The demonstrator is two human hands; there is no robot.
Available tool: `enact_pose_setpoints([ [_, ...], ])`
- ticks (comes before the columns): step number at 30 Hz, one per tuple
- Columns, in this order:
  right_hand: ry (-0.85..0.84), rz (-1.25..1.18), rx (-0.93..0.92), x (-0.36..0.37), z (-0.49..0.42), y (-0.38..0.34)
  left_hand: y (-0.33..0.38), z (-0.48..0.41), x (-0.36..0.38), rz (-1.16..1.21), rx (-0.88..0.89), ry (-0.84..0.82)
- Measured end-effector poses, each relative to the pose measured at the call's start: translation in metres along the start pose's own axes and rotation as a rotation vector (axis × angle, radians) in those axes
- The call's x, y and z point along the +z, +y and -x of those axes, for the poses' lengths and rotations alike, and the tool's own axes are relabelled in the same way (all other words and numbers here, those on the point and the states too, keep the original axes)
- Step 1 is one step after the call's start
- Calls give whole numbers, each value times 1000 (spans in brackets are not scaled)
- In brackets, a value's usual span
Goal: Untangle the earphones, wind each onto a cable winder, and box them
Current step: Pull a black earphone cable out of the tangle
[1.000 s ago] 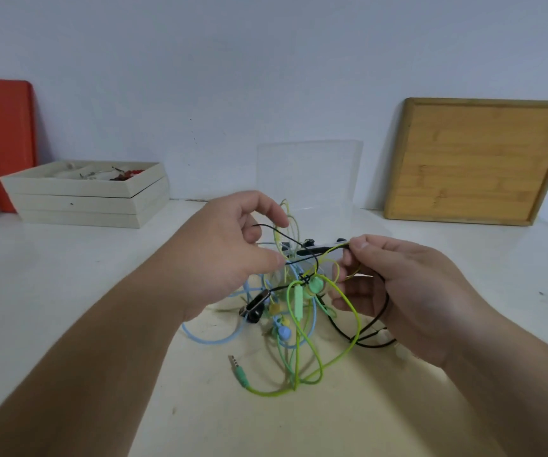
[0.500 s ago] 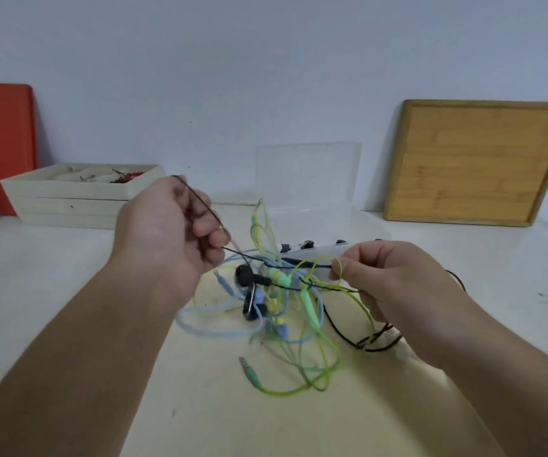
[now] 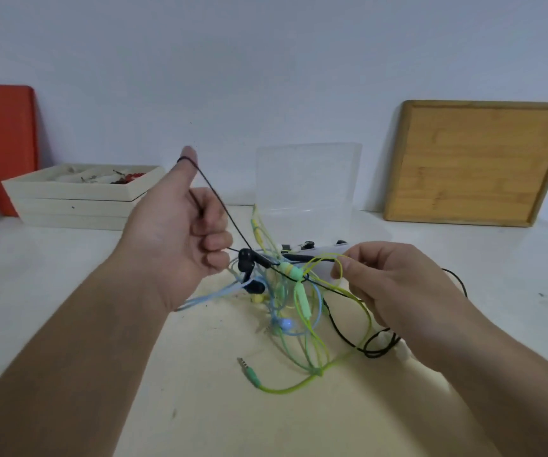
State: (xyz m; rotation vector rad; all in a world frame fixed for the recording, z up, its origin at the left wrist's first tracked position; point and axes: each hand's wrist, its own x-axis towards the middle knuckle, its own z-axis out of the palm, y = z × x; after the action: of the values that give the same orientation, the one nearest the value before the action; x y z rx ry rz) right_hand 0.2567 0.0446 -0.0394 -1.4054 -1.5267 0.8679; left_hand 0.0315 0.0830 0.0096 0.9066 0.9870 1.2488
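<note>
One pale table [image 3: 51, 258] is carrying an open clear box [image 3: 305, 183] at the back. The left hand [image 3: 180, 239] is gripping the black cable [image 3: 220, 206], which is looping over its raised thumb. The right hand [image 3: 391, 291] is pinching a yellow-green loop [image 3: 319, 258]. Between them the earphone tangle [image 3: 286, 301] is hanging, its green plug [image 3: 249, 372] lying on the table.

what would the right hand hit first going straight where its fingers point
The right hand would likely meet the tangled earphones first, at the mint-green piece beside its fingertips; the black earbud and left hand lie beyond. Depth is unclear.
</note>
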Motion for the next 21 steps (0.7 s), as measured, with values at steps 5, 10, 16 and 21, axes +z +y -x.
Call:
enact_pose_setpoints([
  [5,-54,-62,49,1,2,-5,-9,12,1,-111,94,-453],
  [10,-15,-111,119,1,1,-6,-7,8,11,99,-119,-117],
  [16,76,-182,156,0,-2,-4,-8,7,5,-71,-89,118],
  [21,39,-295,196,-3,-3,-5,-13,1,5,-462,89,256],
])
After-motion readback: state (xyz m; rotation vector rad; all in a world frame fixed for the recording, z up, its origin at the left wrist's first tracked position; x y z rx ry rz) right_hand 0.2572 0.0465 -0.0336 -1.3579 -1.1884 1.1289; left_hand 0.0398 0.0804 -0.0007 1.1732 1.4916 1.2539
